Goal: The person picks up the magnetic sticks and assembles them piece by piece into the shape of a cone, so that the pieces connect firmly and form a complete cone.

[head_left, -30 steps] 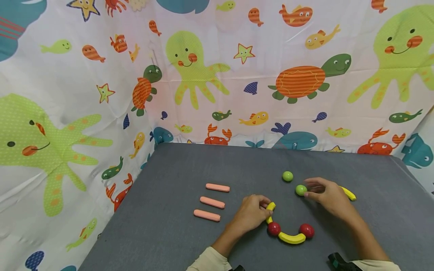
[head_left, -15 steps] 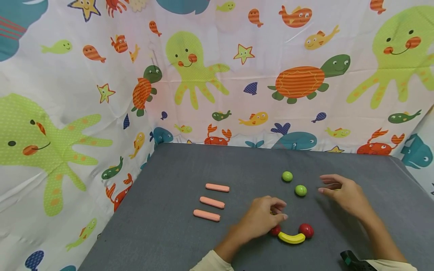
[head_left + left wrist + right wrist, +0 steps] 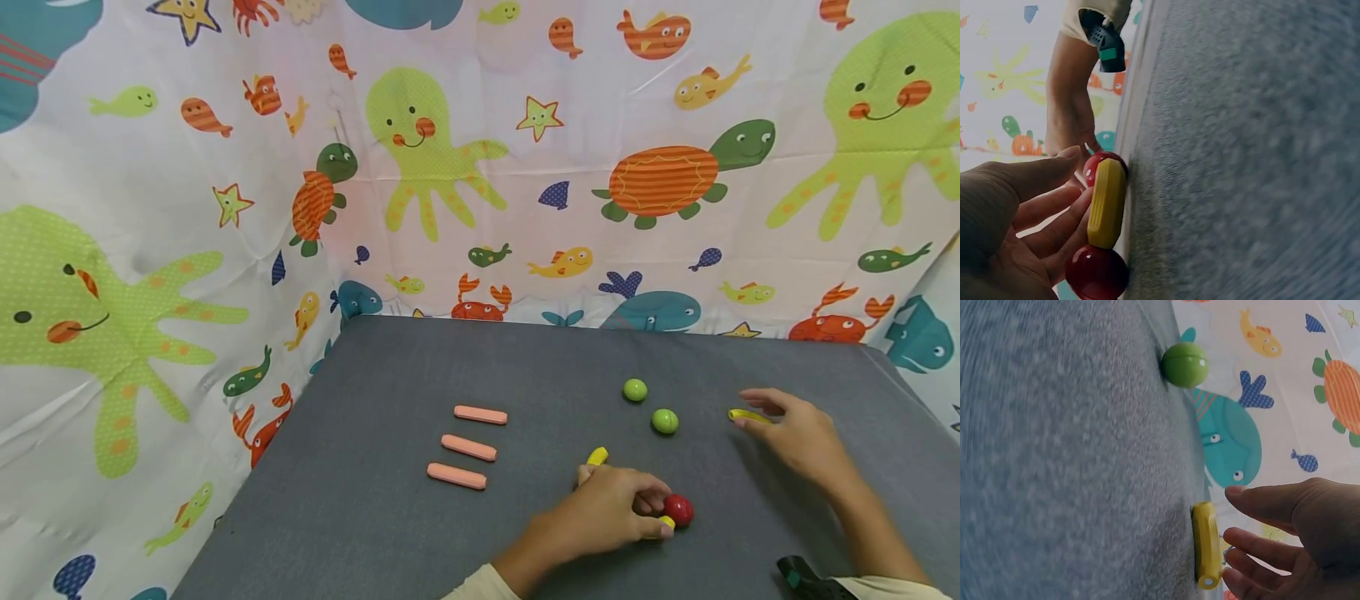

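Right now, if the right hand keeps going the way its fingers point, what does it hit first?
Probably the yellow curved piece: the right hand has its fingertips right at it in the head and right wrist views. Contact itself is unclear.

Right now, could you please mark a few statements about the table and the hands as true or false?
1. Three pink sticks lie side by side on the table. True.
2. The left hand rests on the pink sticks. False: it is at the yellow curved piece between two red balls.
3. Two green balls lie on the table, untouched. True.
4. The right hand holds a green ball. False: its fingertips are at a yellow piece to the right of the green balls.
5. The table is red. False: it is grey.
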Demonstrator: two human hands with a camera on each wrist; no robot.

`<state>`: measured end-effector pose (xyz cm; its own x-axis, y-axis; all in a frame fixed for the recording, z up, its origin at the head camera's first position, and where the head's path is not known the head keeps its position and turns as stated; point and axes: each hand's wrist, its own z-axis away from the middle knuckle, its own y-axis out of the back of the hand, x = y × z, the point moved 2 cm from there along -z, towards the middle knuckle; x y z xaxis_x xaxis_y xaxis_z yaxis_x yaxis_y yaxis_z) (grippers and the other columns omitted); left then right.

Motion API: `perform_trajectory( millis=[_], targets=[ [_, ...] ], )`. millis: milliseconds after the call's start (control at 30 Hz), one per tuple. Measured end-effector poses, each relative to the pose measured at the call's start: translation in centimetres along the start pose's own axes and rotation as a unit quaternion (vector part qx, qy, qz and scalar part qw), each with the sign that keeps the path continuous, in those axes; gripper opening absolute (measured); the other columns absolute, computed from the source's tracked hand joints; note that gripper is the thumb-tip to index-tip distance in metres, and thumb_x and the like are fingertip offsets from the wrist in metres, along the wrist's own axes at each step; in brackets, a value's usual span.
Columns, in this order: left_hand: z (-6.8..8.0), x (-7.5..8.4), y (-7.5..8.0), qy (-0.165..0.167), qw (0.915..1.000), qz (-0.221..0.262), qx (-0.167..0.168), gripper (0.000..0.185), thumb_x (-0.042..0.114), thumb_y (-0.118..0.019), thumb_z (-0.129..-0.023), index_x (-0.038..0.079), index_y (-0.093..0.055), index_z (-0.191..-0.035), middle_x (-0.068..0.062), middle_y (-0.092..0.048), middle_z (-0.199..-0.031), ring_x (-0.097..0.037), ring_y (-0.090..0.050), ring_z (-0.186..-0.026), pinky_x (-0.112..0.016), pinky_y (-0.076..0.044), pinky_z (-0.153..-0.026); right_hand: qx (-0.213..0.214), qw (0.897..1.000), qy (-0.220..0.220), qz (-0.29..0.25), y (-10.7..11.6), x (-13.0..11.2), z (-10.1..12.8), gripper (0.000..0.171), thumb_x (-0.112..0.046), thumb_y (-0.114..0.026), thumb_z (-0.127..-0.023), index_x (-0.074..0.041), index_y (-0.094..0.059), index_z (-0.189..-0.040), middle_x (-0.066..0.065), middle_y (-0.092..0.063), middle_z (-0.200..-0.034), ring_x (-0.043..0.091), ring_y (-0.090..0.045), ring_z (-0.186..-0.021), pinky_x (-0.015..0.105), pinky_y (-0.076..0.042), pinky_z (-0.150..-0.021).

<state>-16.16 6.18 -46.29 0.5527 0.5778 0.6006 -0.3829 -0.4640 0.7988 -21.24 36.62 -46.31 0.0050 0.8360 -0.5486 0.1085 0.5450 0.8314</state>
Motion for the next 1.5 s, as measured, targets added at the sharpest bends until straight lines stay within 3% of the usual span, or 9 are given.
perform_trajectory(
  millis=[133, 367, 500, 700, 833, 1033, 1300, 1500],
  targets=[
    [0.1, 0.1, -0.5, -0.014, 0.9994, -0.031, 0.011, 0.038, 0.037, -0.089, -0.087, 0.029, -0.077, -0.123, 0.031, -0.071, -0.093, 0.026, -0.053, -0.084, -0.027, -0.022, -0.086, -0.002, 1.000, 0.000, 0.013, 0.1, 0.6, -0.1, 0.051, -0.023, -0.077, -0.098, 0.007, -0.062, -0.136, 0.039, -0.063, -0.128, 0.059, -0.055, -0.118, 0.072, -0.042, -0.089],
    [0.1, 0.0, -0.8, -0.012, 0.9993, -0.034, 0.006, 0.041, 0.034, -0.090, -0.086, 0.030, -0.077, -0.124, 0.032, -0.071, -0.090, 0.026, -0.052, -0.082, -0.032, -0.024, -0.094, -0.009, 1.000, -0.003, 0.022, 0.1, 0.9, -0.1, 0.048, -0.020, -0.078, -0.097, 0.010, -0.063, -0.132, 0.036, -0.067, -0.123, 0.055, -0.061, -0.111, 0.069, -0.045, -0.087],
    [0.1, -0.1, -0.8, -0.008, 0.9994, -0.033, -0.004, 0.043, 0.033, -0.091, -0.086, 0.030, -0.076, -0.126, 0.032, -0.070, -0.090, 0.025, -0.052, -0.082, -0.033, -0.025, -0.095, -0.007, 1.000, 0.002, 0.026, 0.0, 1.1, -0.1, 0.043, -0.017, -0.078, -0.096, 0.010, -0.066, -0.128, 0.032, -0.071, -0.116, 0.046, -0.067, -0.101, 0.053, -0.051, -0.077],
    [0.0, -0.2, -0.8, 0.000, 0.9995, -0.023, -0.019, 0.047, 0.032, -0.091, -0.086, 0.030, -0.074, -0.130, 0.032, -0.071, -0.091, 0.025, -0.053, -0.080, -0.033, -0.026, -0.096, -0.022, 0.999, 0.004, 0.027, 0.0, 1.4, -0.2, 0.040, -0.018, -0.078, -0.096, 0.010, -0.069, -0.123, 0.025, -0.074, -0.104, 0.029, -0.067, -0.087, 0.034, -0.046, -0.067],
    [0.0, -0.3, -0.8, 0.002, 0.9996, -0.016, -0.022, 0.049, 0.031, -0.091, -0.085, 0.030, -0.074, -0.131, 0.032, -0.071, -0.091, 0.025, -0.053, -0.079, -0.034, -0.026, -0.095, -0.031, 0.999, -0.007, 0.029, 0.0, 1.4, 0.0, 0.036, -0.018, -0.077, -0.096, 0.010, -0.071, -0.118, 0.023, -0.075, -0.100, 0.022, -0.063, -0.081, 0.034, -0.045, -0.066],
    [0.0, -0.4, -0.9, -0.005, 0.9997, -0.022, -0.010, 0.049, 0.032, -0.091, -0.085, 0.029, -0.074, -0.131, 0.032, -0.072, -0.091, 0.027, -0.052, -0.077, -0.031, -0.025, -0.093, -0.051, 0.998, -0.025, 0.023, -0.1, 1.2, 0.4, 0.035, -0.017, -0.073, -0.099, 0.012, -0.071, -0.118, 0.022, -0.074, -0.100, 0.021, -0.059, -0.082, 0.034, -0.044, -0.065],
    [-0.1, -0.6, -0.7, 0.002, 0.9999, -0.013, 0.003, 0.048, 0.031, -0.091, -0.085, 0.029, -0.075, -0.130, 0.031, -0.073, -0.092, 0.026, -0.055, -0.080, -0.029, -0.026, -0.092, -0.060, 0.998, -0.032, -0.001, -0.6, -0.4, 1.5, 0.037, -0.019, -0.075, -0.098, 0.010, -0.068, -0.120, 0.020, -0.074, -0.101, 0.022, -0.065, -0.084, 0.033, -0.049, -0.064],
    [-0.2, -0.8, -0.4, 0.006, 0.9999, -0.009, 0.006, 0.047, 0.031, -0.091, -0.085, 0.029, -0.076, -0.129, 0.030, -0.073, -0.091, 0.025, -0.055, -0.081, -0.028, -0.026, -0.090, -0.077, 0.997, -0.028, -0.017, -1.1, -2.0, 2.5, 0.042, -0.027, -0.077, -0.098, 0.005, -0.068, -0.125, 0.010, -0.075, -0.097, 0.019, -0.062, -0.080, 0.032, -0.047, -0.063]
  ],
)
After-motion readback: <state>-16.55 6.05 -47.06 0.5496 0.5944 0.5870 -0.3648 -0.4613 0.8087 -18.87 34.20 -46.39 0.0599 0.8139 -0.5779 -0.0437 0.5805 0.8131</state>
